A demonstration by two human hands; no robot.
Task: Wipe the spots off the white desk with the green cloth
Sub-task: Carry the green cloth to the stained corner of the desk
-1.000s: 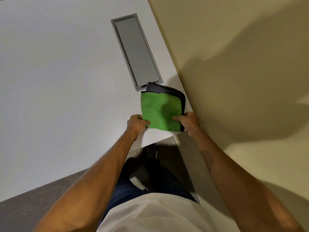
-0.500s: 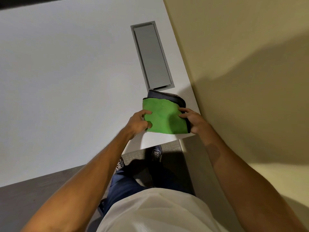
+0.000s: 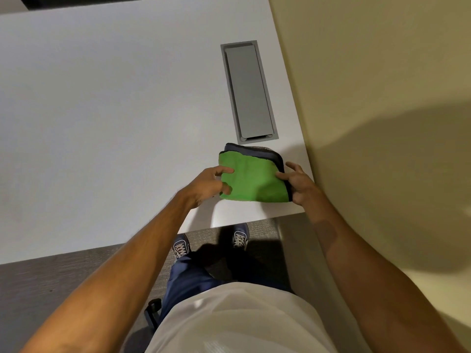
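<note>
**deskguy:** Big picture first: the white surface (image 3: 102, 118) fills most of the view with a beige wall (image 3: 369, 72) along its 3 o'clock edge. There's a grey cable hatch (image 3: 248, 91) set into it, long axis running roughly 12 to 6. The green cloth (image 3: 251, 178) lies folded right below that hatch, in the near corner by the wall, with a dark underside peeking out along its 12 and 3 o'clock edges.

**wipes4life:** And the hands?

**deskguy:** Left hand (image 3: 206, 186) has thumb and fingers pinched on the cloth's 9 o'clock edge. Right hand (image 3: 302, 186) sits at the 3 o'clock edge, fingers spread loose, touching but not clamped.

**wipes4life:** Which way does the cloth point?

**deskguy:** It's close to square, slightly wider than deep, so the long axis runs 9 to 3, folded edge toward the near rim.

**wipes4life:** Risks?

**deskguy:** I reckon it could unfold when lifted by one edge, or slip off the near rim since it's so close. Also can't see any spots from here, so wiping the wrong patch is possible.
</note>
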